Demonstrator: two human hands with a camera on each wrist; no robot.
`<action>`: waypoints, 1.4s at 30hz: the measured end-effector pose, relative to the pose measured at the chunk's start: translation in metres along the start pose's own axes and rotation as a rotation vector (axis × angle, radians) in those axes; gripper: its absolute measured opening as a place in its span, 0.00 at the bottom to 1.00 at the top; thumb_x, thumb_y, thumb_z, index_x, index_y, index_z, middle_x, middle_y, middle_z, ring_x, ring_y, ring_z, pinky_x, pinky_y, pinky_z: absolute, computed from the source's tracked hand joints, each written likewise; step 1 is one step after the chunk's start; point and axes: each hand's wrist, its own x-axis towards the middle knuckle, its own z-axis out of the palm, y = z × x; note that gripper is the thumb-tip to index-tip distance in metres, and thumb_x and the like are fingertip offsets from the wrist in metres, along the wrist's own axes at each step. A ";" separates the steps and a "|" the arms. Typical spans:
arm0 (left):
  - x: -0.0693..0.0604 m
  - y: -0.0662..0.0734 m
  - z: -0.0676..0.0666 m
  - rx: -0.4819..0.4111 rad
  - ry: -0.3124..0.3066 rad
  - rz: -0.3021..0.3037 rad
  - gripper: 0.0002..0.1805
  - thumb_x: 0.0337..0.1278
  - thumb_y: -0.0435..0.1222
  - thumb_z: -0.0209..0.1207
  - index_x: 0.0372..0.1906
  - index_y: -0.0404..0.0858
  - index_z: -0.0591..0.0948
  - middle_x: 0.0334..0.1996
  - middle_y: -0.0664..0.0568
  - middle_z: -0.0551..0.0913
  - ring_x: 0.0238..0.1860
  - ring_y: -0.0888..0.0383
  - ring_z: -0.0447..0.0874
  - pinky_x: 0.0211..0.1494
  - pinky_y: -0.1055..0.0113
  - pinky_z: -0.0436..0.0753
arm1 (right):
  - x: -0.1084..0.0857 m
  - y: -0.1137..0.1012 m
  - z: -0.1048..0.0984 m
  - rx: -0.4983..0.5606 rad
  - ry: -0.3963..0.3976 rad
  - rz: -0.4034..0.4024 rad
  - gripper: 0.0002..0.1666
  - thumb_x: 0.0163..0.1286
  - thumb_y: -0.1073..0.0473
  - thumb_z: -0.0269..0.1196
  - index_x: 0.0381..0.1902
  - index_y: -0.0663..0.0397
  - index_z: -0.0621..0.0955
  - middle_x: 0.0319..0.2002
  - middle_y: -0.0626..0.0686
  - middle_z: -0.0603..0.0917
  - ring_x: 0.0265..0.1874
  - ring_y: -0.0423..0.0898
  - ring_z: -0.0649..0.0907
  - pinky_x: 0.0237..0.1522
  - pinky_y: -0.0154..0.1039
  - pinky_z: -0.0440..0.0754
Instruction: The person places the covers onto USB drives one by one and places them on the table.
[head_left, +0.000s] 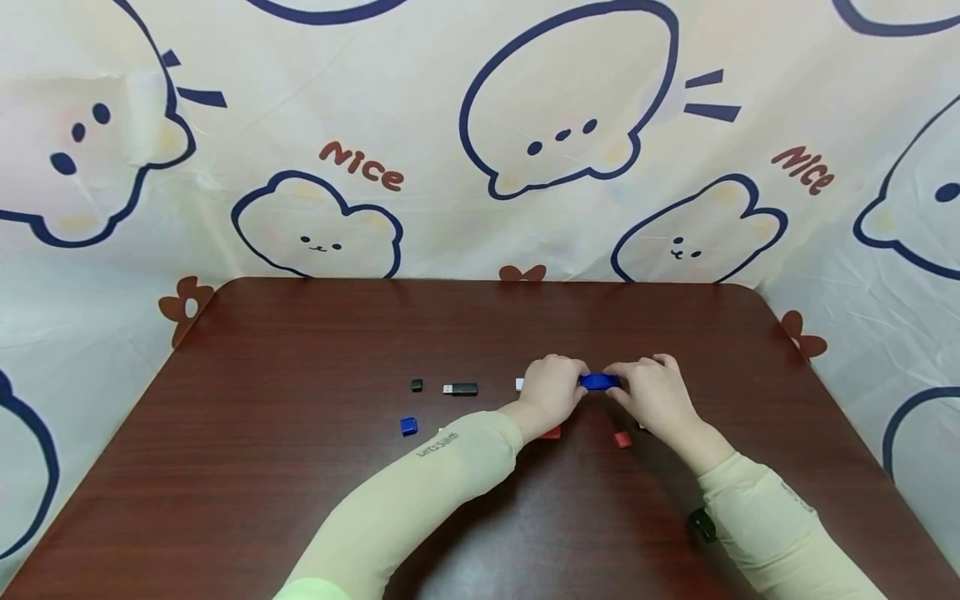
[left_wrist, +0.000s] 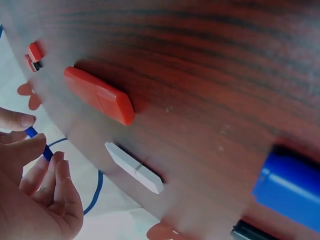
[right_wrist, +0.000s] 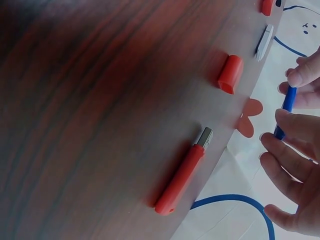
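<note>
Both hands hold a blue USB stick (head_left: 600, 382) between them, just above the far middle of the table. My left hand (head_left: 553, 387) pinches its left end and my right hand (head_left: 656, 396) pinches the right end; both ends are hidden by fingers. In the right wrist view the blue stick stands out between the two sets of fingertips. Below the hands lie a closed red USB stick (left_wrist: 100, 95), a closed white USB stick (left_wrist: 135, 167), a red USB stick with bare metal plug (right_wrist: 180, 180) and a loose red cap (right_wrist: 230, 74).
Left of the hands, a black USB stick (head_left: 461, 389) lies with its plug bare, and a small black cap (head_left: 417, 385) sits beyond it. A blue cap (head_left: 408, 427) is nearer. Behind the dark brown table (head_left: 300, 333) hangs a cartoon-printed white cloth (head_left: 435, 233).
</note>
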 end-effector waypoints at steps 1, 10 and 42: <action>0.001 0.001 0.000 0.003 0.000 0.003 0.09 0.57 0.42 0.61 0.42 0.48 0.85 0.37 0.58 0.87 0.37 0.61 0.82 0.39 0.69 0.79 | 0.000 0.001 0.000 0.000 -0.001 0.004 0.12 0.54 0.60 0.70 0.37 0.55 0.85 0.27 0.51 0.86 0.28 0.50 0.81 0.49 0.59 0.66; 0.007 0.007 0.005 0.032 -0.012 0.009 0.11 0.58 0.43 0.60 0.45 0.47 0.84 0.39 0.58 0.87 0.39 0.61 0.83 0.42 0.69 0.78 | -0.003 0.009 0.003 -0.014 -0.020 0.031 0.12 0.54 0.59 0.70 0.38 0.55 0.85 0.26 0.52 0.86 0.29 0.50 0.81 0.49 0.58 0.66; 0.025 0.018 0.022 0.189 -0.085 -0.012 0.06 0.57 0.45 0.61 0.37 0.51 0.83 0.36 0.62 0.86 0.37 0.62 0.81 0.40 0.68 0.69 | 0.003 0.023 0.011 -0.075 -0.111 0.062 0.13 0.54 0.64 0.68 0.39 0.54 0.85 0.34 0.53 0.88 0.32 0.52 0.78 0.42 0.55 0.70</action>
